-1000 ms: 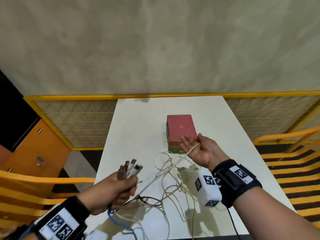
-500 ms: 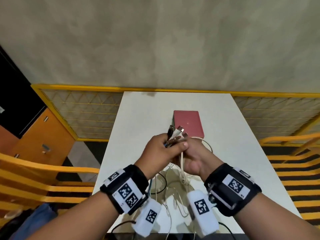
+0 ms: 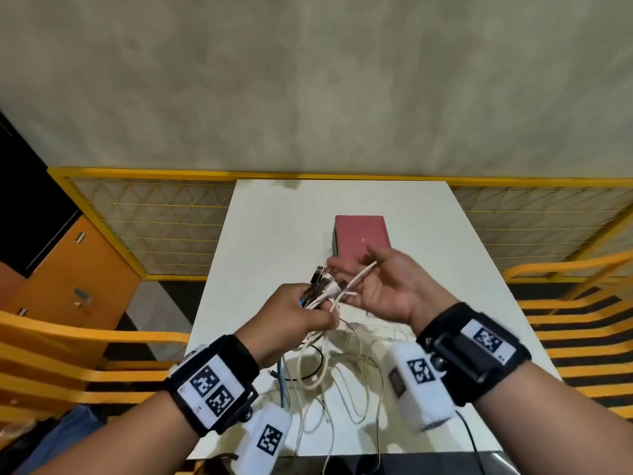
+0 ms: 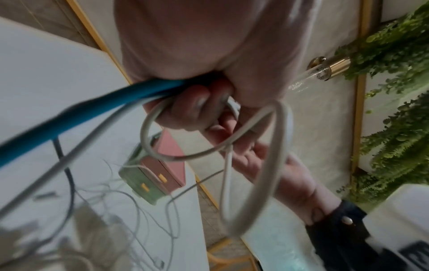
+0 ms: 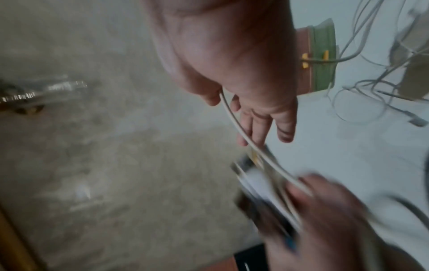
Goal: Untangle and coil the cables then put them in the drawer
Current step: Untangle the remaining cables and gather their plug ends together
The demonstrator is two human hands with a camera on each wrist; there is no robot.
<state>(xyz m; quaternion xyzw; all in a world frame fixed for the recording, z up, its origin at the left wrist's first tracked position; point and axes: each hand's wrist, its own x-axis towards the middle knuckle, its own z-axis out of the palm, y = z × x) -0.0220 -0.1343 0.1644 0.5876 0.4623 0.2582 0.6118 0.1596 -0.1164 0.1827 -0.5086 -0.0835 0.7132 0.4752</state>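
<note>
My left hand (image 3: 301, 313) grips a bundle of cable ends, their plugs (image 3: 322, 279) sticking out above the fist. A blue cable (image 4: 92, 110) and several white ones hang from it to a tangle (image 3: 342, 378) on the table. My right hand (image 3: 387, 289) is palm up just right of the bundle. Its thumb and forefinger pinch one white cable (image 3: 356, 279) that runs back to the left fist, while the other fingers (image 5: 262, 124) are spread. Behind the hands stands a small drawer box (image 3: 361, 238) with a red top, green drawers (image 4: 150, 183) and yellow handles.
The white table (image 3: 274, 217) stands against a yellow mesh railing (image 3: 154, 217). Yellow slatted chairs sit at the left (image 3: 68, 337) and right (image 3: 582, 303). An orange cabinet (image 3: 68, 269) is at the far left.
The hands, apart a second ago, met over the table. Now my right hand has pulled away to the right, drawing one white cable out from the bundle in my left hand.
</note>
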